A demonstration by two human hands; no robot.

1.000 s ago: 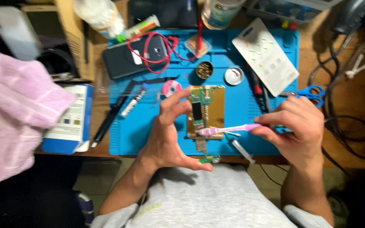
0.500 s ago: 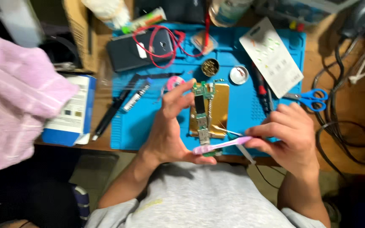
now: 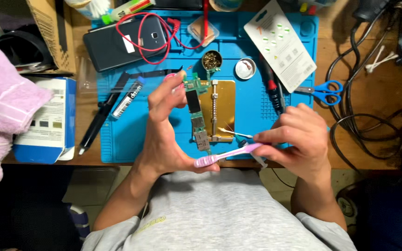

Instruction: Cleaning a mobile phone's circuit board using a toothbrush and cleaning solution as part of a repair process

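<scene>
**Meanwhile: circuit board pinched in L hand, pink toothbrush in R**

L hand (image 3: 166,135) held a long green circuit board (image 3: 196,111) upright-ish over the blue mat (image 3: 126,135); fingers closed on it, index tip at the top end, thumb near the bottom end, board spanning between them. Board sat just in front of a gold-coloured holder plate (image 3: 224,109) lying on the mat, partly overlapping it in view.

R hand (image 3: 298,142) had its fingers closed round the handle of a pink toothbrush (image 3: 224,155). Brush lay roughly level, head pointing left, bristle end just beside the L thumb & below the board's lower end. Cannot tell if bristles touched the board. A thin white swab (image 3: 236,134) lay between board & R hand.

Around the desk (image 3: 350,139): dark phone (image 3: 124,44) w/ red wire (image 3: 136,28) looped over it at mat's far left; small round brass-filled pot (image 3: 211,59) & a white round lid (image 3: 245,68) past the holder; white card (image 3: 280,42) w/ green dots at far right of mat; blue-handled scissors (image 3: 324,90) near the mat's R edge; black pen (image 3: 96,123) at its L edge; blue-&-white box (image 3: 47,121) and pink towel (image 3: 3,111) well off to the left. Black cables (image 3: 364,116) on the R side of the desk.
</scene>
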